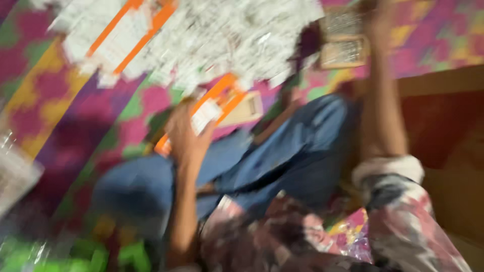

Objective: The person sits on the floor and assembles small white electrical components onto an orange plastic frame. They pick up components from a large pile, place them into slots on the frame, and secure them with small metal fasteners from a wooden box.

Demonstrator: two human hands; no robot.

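Observation:
The view is blurred and tilted. My left hand (pixel 185 138) is closed around a flat orange and white packet (pixel 212 108), which it holds over my knee in blue jeans (pixel 282 151). My right hand (pixel 379 22) is stretched far out at the top right and rests against a small brown box with silvery contents (pixel 344 39). The blur hides whether it grips the box. A big heap of small white and silver packets (pixel 212 35), with orange and white strips (pixel 126 30) among them, lies just beyond my left hand.
A mat patterned in pink, purple, yellow and green (pixel 65 111) covers the floor. A brown wooden surface (pixel 443 116) lies on the right. Something clear and shiny (pixel 15 171) sits at the left edge, and green items (pixel 131 254) at the bottom left.

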